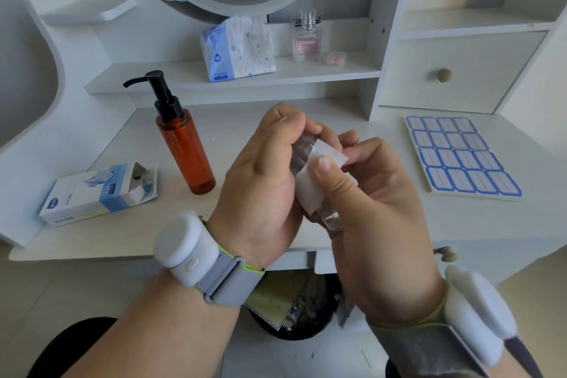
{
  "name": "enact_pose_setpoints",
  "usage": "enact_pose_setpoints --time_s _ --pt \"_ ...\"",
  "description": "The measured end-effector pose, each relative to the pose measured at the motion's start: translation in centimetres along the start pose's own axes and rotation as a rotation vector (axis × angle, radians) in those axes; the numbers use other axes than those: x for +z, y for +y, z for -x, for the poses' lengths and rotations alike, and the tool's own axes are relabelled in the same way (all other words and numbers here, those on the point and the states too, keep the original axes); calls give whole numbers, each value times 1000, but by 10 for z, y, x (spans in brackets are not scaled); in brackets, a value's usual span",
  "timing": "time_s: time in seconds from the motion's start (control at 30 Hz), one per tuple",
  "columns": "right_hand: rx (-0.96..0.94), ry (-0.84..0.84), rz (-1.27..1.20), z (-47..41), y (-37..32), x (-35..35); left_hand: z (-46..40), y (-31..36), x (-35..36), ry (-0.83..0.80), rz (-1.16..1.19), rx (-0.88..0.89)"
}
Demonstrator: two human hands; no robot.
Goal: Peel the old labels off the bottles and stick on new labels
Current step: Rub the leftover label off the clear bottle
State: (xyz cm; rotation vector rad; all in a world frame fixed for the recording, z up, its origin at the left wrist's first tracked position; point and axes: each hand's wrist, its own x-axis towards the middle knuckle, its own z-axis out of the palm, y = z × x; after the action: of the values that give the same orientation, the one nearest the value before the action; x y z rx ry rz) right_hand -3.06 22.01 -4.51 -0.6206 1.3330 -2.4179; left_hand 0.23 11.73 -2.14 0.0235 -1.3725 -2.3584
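L hand (pixel 260 175) wraps the small clear bottle (pixel 306 159) above the desk (pixel 92 233) edge; keep that grip firm w/ no twisting. R hand (pixel 362 193) thumb presses the white label (pixel 319 169) onto it while the fingers curl behind, so peel slow from the lifted corner, low angle.

Single view: head-worn wide-angle camera, looking forward and down. Hands close, centre frame, forearms entering from bottom edge. White worktop (pixel 383 224) just beyond, shelf unit (pixel 306 70) behind facing camera. Edges bowed by lens. Floor visible below worktop edge.
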Motion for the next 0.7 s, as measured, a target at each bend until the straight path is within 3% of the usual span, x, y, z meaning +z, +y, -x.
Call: enact_pose_setpoints --time_s 0.13,0.27,0.53,0.7 --pt "81 -115 -145 1 0 -1 0 6 -1 72 48 -21" --pt "42 -196 -37 -2 -2 -10 -1 5 1 105 52 -14" --pt "-103 53 357 1 2 -5 3 -3 9 109 -39 6" --pt "-95 -60 312 0 4 -14 3 4 3 84 -111 -43"
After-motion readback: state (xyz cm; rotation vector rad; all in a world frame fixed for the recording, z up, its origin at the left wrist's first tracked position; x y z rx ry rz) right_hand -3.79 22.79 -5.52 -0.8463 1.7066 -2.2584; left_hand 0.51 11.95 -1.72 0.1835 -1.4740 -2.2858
